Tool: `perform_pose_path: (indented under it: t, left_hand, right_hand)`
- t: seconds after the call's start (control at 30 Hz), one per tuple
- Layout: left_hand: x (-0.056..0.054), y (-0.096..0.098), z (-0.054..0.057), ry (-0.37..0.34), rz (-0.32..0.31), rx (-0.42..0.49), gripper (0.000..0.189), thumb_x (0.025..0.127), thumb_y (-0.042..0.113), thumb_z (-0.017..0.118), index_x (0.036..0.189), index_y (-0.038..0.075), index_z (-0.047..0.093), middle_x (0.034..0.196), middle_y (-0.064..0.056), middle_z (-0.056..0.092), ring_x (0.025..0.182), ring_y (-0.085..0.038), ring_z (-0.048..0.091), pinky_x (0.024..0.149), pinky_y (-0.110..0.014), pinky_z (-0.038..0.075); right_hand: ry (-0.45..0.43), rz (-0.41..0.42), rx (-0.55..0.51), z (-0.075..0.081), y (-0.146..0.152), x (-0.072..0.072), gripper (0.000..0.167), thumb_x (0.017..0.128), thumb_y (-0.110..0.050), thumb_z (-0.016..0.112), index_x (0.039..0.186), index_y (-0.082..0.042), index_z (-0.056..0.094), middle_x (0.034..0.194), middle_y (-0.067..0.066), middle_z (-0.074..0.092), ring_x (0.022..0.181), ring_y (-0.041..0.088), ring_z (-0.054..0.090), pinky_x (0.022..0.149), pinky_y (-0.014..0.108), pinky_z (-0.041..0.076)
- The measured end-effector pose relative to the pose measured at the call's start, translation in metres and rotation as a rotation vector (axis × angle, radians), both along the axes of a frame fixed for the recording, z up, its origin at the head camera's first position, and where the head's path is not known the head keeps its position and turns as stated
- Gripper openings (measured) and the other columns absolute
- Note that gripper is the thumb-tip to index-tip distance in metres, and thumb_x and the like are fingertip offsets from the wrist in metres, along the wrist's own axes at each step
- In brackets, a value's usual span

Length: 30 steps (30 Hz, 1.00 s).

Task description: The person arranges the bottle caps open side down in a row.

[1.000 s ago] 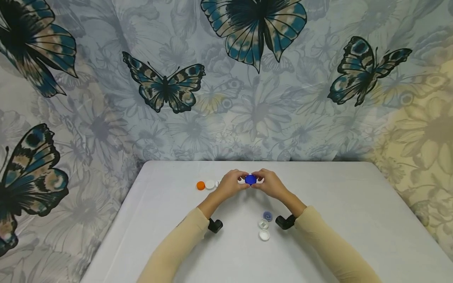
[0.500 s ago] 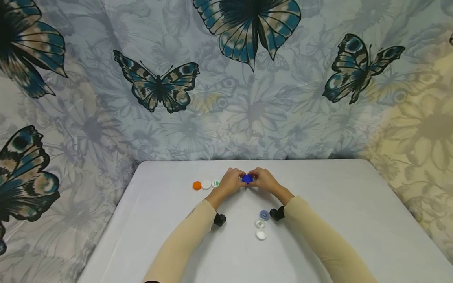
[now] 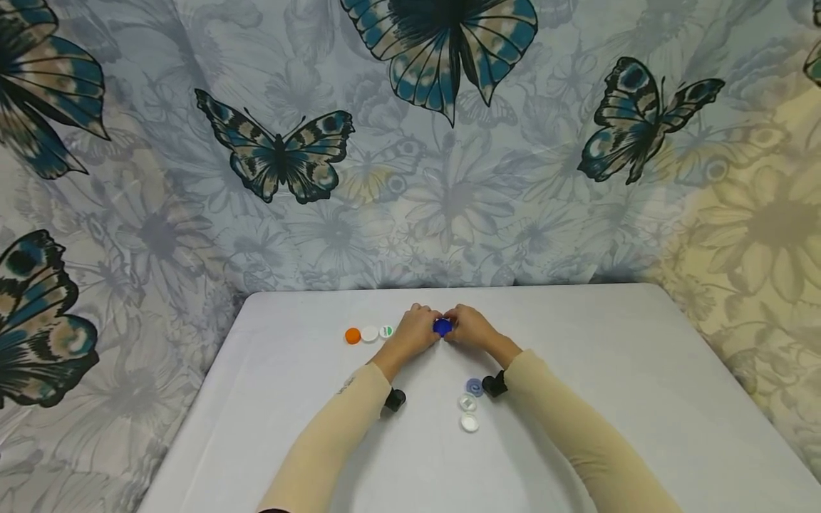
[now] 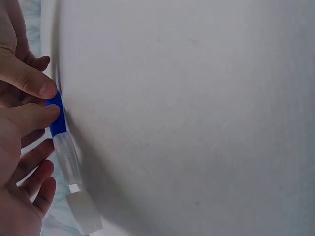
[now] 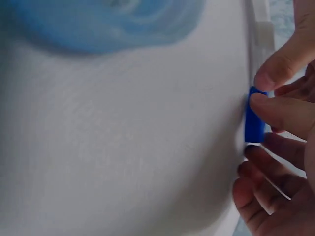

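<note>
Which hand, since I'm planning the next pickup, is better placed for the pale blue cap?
Probably the right hand: the pale blue cap lies beside its black wrist camera and looms large in that wrist's view; the left wrist view lacks it. Both it and the left hand pinch the dark blue cap.

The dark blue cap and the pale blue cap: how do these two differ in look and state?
The dark blue cap is a deep blue; the pale blue cap is lighter and greyer. The left hand and right hand both pinch the dark blue cap, while neither touches the pale blue cap. A ring shows on the pale blue cap; none is plain on the dark blue cap. Both look round in the head view.
</note>
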<state>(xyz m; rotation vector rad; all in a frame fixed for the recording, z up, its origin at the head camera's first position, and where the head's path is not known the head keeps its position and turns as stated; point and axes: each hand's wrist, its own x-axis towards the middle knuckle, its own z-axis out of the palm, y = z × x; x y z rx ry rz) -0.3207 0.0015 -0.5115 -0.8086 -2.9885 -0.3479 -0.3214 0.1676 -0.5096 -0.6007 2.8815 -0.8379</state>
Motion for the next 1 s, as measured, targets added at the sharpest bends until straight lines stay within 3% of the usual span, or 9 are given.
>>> perform_pose_path:
  t: [0.2,0.3,0.47,0.7,0.83,1.0]
  left_hand:
    - [0.017,-0.002,0.012,-0.008,0.023,0.184,0.037,0.086,0.027,0.074,0.121,0.013,0.068,0.116,-0.007,0.066,0.107,-0.025,0.058,0.091,-0.038,0.05]
    - [0.029,-0.001,0.012,-0.061,-0.005,0.286,0.034,0.087,0.024,0.073,0.118,0.011,0.069,0.112,-0.009,0.067,0.103,-0.025,0.059,0.089,-0.037,0.051]
    - [0.054,0.002,0.004,-0.191,-0.045,0.337,0.031,0.087,0.024,0.072,0.117,0.013,0.07,0.108,-0.003,0.068,0.098,-0.017,0.061,0.084,-0.027,0.05]
    - [0.079,0.006,-0.005,-0.318,-0.104,0.364,0.032,0.085,0.023,0.076,0.115,0.014,0.07,0.105,0.004,0.068,0.092,-0.006,0.061,0.081,-0.019,0.048]
    - [0.086,0.009,-0.007,-0.379,-0.116,0.395,0.032,0.084,0.022,0.076,0.114,0.013,0.07,0.097,0.004,0.068,0.083,-0.001,0.057,0.076,-0.016,0.047]
    - [0.09,0.013,-0.011,-0.391,-0.106,0.426,0.029,0.084,0.019,0.076,0.111,0.01,0.071,0.086,0.004,0.068,0.074,0.002,0.054,0.069,-0.014,0.044]
  right_hand:
    - [-0.049,-0.028,-0.101,0.018,0.009,0.01,0.035,0.086,-0.016,0.072,0.112,0.005,0.067,0.092,0.015,0.066,0.08,0.021,0.06,0.069,0.032,0.049]
    - [-0.058,-0.03,-0.151,0.032,0.016,0.021,0.033,0.09,-0.019,0.067,0.113,0.004,0.067,0.093,0.013,0.068,0.08,0.02,0.06,0.068,0.031,0.048]
    - [-0.085,-0.015,-0.159,0.045,0.027,0.051,0.032,0.091,-0.02,0.066,0.113,0.003,0.068,0.091,0.009,0.068,0.083,0.018,0.06,0.07,0.031,0.048]
    - [-0.119,0.004,-0.162,0.028,0.041,0.092,0.027,0.088,-0.016,0.069,0.109,0.002,0.069,0.087,0.003,0.066,0.081,0.013,0.057,0.068,0.025,0.046]
    - [-0.112,0.018,-0.171,0.017,0.046,0.109,0.026,0.084,-0.011,0.072,0.107,0.002,0.069,0.086,0.003,0.065,0.078,0.012,0.055,0.065,0.022,0.045]
    - [-0.076,0.017,-0.136,0.007,0.046,0.12,0.038,0.072,-0.004,0.078,0.108,0.004,0.068,0.087,0.005,0.061,0.077,0.011,0.052,0.063,0.021,0.043]
